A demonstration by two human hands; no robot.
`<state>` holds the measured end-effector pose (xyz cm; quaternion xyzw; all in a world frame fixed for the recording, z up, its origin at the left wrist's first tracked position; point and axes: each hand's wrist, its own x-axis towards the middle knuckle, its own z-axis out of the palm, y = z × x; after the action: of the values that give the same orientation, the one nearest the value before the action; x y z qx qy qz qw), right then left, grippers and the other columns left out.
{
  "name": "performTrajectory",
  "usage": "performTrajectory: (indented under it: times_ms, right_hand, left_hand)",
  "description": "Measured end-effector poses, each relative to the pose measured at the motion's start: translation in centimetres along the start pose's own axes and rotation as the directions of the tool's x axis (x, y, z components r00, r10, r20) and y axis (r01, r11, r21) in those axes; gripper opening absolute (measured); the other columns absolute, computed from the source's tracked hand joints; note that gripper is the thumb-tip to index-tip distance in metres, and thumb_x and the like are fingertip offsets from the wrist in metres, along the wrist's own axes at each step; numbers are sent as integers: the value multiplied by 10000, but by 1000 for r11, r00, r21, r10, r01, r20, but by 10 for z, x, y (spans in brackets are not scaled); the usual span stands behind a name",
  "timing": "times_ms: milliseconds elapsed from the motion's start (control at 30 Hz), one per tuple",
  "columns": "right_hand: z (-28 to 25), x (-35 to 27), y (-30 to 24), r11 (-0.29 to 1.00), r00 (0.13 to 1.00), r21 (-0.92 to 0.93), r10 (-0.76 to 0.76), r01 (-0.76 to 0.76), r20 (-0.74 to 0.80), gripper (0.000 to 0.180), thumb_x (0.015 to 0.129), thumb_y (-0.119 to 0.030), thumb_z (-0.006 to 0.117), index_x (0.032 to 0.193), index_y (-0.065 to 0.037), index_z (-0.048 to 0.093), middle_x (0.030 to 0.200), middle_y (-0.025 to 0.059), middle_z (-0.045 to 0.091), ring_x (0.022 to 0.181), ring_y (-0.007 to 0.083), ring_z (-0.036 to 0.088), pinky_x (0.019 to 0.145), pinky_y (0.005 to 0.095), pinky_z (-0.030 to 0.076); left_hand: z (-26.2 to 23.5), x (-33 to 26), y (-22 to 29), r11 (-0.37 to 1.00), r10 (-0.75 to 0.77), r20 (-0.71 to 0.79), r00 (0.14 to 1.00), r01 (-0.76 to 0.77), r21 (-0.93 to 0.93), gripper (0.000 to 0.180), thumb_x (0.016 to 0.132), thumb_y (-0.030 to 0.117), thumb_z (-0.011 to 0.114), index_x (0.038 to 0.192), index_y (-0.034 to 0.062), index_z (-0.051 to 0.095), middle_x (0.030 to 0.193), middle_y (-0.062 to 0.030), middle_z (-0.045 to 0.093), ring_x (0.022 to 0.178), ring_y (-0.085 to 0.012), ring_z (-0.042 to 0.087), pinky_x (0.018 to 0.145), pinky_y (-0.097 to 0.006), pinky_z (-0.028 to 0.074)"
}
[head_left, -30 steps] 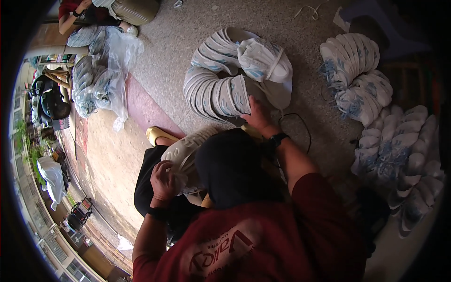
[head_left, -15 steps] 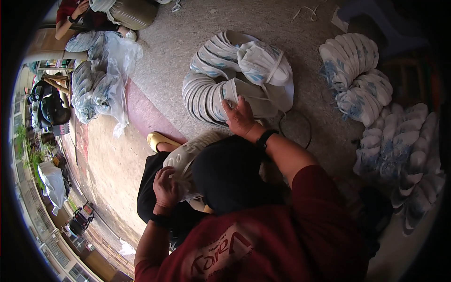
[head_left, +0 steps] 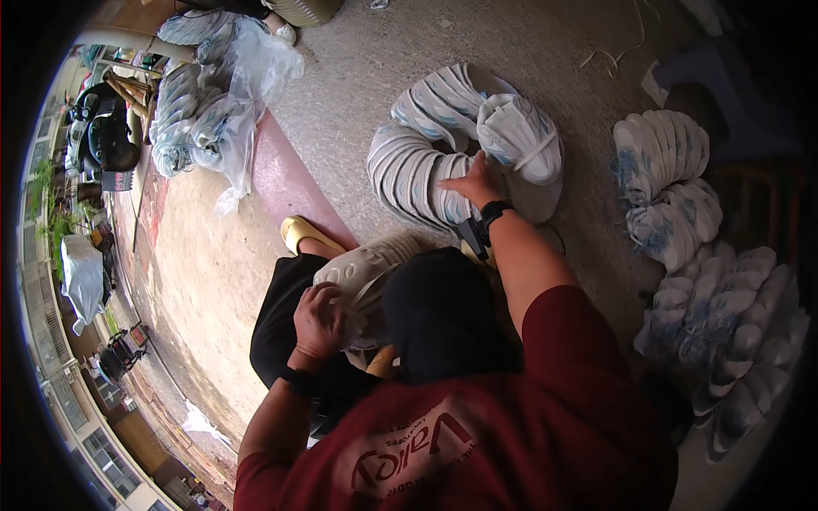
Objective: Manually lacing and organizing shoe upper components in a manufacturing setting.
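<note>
My right hand [head_left: 477,183] reaches forward onto a curved row of nested white shoe uppers [head_left: 417,175] with blue-grey marks. Its thumb lies across the uppers and its fingers go down around the inner side, with the tips hidden. Against the far right of that row rests a white bundle of uppers [head_left: 515,136] bound with a pale strap. My left hand [head_left: 319,319] is closed, fingers curled at the edge of a cream moulded piece with oval dimples [head_left: 366,264] between my legs. Pale strips show beside it; what the fingers grip is unclear.
More bundled uppers [head_left: 665,153] and rows of them [head_left: 711,298] lie at the right. Bagged uppers under clear plastic [head_left: 247,94] lie far left. A dark object [head_left: 473,240] shows below my right wrist. A loose cord [head_left: 605,60] is on the floor.
My right hand has moved from the flap at the row's near end to a grasp around the uppers. The left hand stays by the cream piece. The whole view has shifted.
</note>
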<state>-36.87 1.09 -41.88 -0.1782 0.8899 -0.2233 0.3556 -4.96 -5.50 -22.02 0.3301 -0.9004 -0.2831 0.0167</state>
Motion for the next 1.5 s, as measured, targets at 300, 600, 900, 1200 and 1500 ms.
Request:
performTrajectory:
  times_ms: [300,600,900,1200,1500]
  right_hand:
    - [-87,-80,17,973,975,-148,-196,179,-107,1175,494,-494,813,1369,-3,202,1214,247,502,1095,372,519,901,399,429]
    - [-234,-244,20,920,770,-210,-393,332,-503,1168,489,-416,845,1369,15,209,1251,275,460,1148,385,476,940,389,397]
    - [-285,-350,30,841,771,81,-447,535,-453,995,516,-221,854,1322,19,322,1243,222,459,1151,284,442,979,354,332]
    - [-257,-344,47,838,775,-11,-510,546,-374,981,520,-248,854,1304,54,347,1268,205,449,1163,267,433,988,332,319]
    - [-270,-341,87,811,792,192,-439,553,-424,937,533,-206,849,1289,60,363,1270,191,449,1155,257,434,984,321,318]
  left_hand:
    - [6,-9,-10,997,-68,-61,996,69,28,212,679,144,568,868,49,593,936,-143,589,896,-348,547,803,-396,458]
    - [16,-19,-9,993,51,-367,929,-7,121,276,710,236,613,945,92,605,990,-102,586,975,-310,527,835,-411,428]
    - [27,-52,1,968,1,-301,954,74,238,367,699,324,639,1007,129,594,1015,-77,550,1006,-281,503,828,-405,417]
    - [24,-51,1,970,15,-300,954,58,236,325,711,306,613,971,111,608,991,-115,566,967,-301,536,838,-384,431]
    - [24,-48,8,964,-38,-294,955,113,242,317,702,268,605,976,109,613,1017,-113,561,1001,-306,524,829,-409,445]
